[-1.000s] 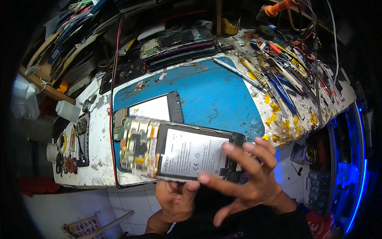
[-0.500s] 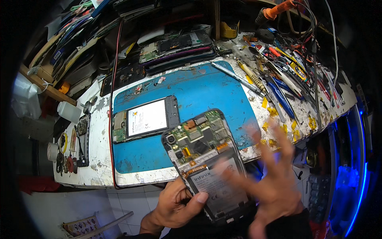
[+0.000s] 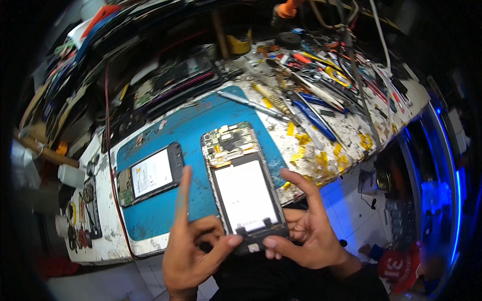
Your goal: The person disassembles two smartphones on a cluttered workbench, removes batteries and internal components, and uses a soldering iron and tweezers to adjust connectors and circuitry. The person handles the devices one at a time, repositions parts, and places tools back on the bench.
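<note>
An opened phone, its green circuit board at the far end and a pale battery below, is held up between my two hands at its near end. My left hand pinches the lower left corner with the thumb on top and the index finger stretched upward. On the lower right corner my right hand grips likewise, thumb on top, index finger raised off the edge. A second opened phone with a white battery lies on the blue mat to the left.
Tweezers, a blue-handled tool and many other hand tools crowd the bench's right side, among yellow tape scraps. Phone parts are stacked at the back. A red cable runs down over the bench's left part.
My right hand has come in from the right and now grips the phone's near end. The phone has turned more upright and glare covers its battery. The view has shifted.
</note>
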Action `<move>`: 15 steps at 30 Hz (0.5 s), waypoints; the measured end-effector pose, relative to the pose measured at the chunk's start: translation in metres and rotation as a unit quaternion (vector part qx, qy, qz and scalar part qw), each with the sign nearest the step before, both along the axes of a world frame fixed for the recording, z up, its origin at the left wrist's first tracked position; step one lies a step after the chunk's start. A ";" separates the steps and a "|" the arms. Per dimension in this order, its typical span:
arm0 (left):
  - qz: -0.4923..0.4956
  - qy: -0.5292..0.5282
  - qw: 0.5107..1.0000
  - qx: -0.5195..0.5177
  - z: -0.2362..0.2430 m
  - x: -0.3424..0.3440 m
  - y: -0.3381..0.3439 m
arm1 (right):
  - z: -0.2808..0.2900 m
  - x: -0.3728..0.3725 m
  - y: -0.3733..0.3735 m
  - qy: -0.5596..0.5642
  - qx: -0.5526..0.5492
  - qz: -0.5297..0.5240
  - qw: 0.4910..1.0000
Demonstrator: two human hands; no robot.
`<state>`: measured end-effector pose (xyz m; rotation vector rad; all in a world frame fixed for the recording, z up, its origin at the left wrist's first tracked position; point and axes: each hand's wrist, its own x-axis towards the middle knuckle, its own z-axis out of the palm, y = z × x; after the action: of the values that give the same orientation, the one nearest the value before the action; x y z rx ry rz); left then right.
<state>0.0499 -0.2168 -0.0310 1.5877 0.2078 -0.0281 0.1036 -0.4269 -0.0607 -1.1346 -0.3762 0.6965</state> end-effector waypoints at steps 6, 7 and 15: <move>-0.033 -0.206 0.882 0.422 -0.003 -0.014 0.015 | -0.004 0.011 0.021 -0.006 0.002 -0.009 1.000; 0.020 -0.215 0.858 0.465 -0.007 -0.016 0.010 | -0.005 0.014 0.025 -0.010 -0.006 -0.005 1.000; -0.038 -0.352 0.736 0.577 -0.022 0.005 0.024 | 0.017 0.022 0.004 -0.040 -0.144 0.026 0.988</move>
<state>0.0550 -0.1930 -0.0533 2.7063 -0.5688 0.7779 0.1260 -0.4226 -0.0436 -1.4351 -0.3821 0.7686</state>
